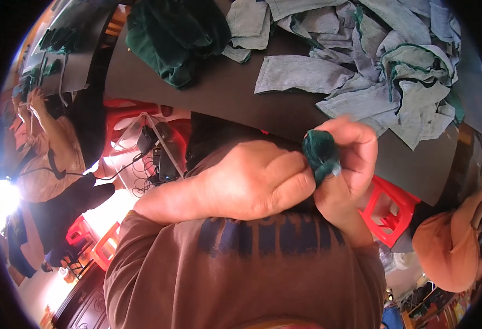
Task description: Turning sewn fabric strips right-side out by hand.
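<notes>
Pinching a green roll (320, 151) from both sides, the left hand (257, 178) and right hand (356, 156) meet just right of the head view's centre, probably because a piece so small needs bracing from each side. The left hand is folded into a fist against the roll's left side; its fingertips are hidden, but it seems to grip the roll. The right hand curls around from the right, fingers above and thumb below, likely to steady it. A pale bit (337, 168) at the roll's lower right is too blurred to name. Along the top of the frame, grey strips (364, 63) lie heaped on the table (219, 90) at upper right and a dark green heap (179, 33) at upper left, perhaps parted by colour. A red stool (398, 205) stands at right, below the table's edge
</notes>
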The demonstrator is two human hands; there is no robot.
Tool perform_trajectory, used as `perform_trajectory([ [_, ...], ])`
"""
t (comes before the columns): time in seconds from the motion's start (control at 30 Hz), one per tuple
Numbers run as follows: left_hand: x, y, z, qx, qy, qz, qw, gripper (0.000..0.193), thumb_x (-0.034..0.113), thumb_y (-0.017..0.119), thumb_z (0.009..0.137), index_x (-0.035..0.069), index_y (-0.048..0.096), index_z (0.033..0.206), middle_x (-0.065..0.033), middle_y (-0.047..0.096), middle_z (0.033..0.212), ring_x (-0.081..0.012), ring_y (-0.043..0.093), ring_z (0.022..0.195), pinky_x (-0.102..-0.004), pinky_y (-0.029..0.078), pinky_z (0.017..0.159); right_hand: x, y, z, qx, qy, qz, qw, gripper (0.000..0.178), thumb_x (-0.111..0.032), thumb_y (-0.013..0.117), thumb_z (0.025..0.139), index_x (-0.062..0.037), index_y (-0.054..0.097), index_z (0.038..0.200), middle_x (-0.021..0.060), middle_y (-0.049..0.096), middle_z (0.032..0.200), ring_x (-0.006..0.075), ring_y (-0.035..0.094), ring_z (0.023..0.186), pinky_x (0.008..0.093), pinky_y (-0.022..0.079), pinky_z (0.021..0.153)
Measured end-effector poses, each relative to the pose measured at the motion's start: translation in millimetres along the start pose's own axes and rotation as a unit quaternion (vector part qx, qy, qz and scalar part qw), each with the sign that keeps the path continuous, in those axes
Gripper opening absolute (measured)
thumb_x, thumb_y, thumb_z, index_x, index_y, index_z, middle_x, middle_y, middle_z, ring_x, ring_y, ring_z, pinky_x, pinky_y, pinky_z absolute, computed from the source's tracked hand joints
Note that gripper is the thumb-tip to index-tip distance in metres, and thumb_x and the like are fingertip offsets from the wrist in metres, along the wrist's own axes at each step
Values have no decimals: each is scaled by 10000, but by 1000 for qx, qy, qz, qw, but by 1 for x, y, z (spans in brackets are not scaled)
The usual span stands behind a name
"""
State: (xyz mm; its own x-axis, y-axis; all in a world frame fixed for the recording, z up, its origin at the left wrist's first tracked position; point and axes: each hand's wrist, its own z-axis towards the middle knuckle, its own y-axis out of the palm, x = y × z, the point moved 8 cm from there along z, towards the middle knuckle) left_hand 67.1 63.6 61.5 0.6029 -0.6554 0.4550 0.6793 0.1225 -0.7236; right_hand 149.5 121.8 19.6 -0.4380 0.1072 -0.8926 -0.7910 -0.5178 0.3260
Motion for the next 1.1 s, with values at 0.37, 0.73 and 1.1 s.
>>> perform_trajectory([
  [0.37, -38, -25, -4, 126, -131, -264, 947, 273, 154, 667, 792, -13, 578, 990, -80, 578, 859, -191, 540, 743, -292, 437, 654, 18, 10, -3, -48, 134, 18, 990, 220, -197, 628, 808, -25, 504, 866, -42, 491, 706, 13, 409, 601, 172, 297, 531],
  [0.73, -66, -9, -43, 224, -396, -544, 705, 294, 279, 530, 891, 22, 536, 750, -28, 483, 719, -90, 436, 607, -230, 340, 522, 30, 29, -13, -171, 404, 223, 870, 136, -82, 549, 884, 7, 554, 987, -22, 576, 855, 8, 504, 742, 152, 398, 616],
  [1.1, -60, -51, -40, 233, -240, -262, 905, 326, 174, 546, 893, 23, 428, 630, -44, 360, 573, -179, 364, 505, -306, 288, 467, 39, 23, -17, -149, 360, 100, 916, 213, -52, 560, 825, 31, 540, 1020, 32, 597, 896, 78, 549, 785, 198, 435, 701],
])
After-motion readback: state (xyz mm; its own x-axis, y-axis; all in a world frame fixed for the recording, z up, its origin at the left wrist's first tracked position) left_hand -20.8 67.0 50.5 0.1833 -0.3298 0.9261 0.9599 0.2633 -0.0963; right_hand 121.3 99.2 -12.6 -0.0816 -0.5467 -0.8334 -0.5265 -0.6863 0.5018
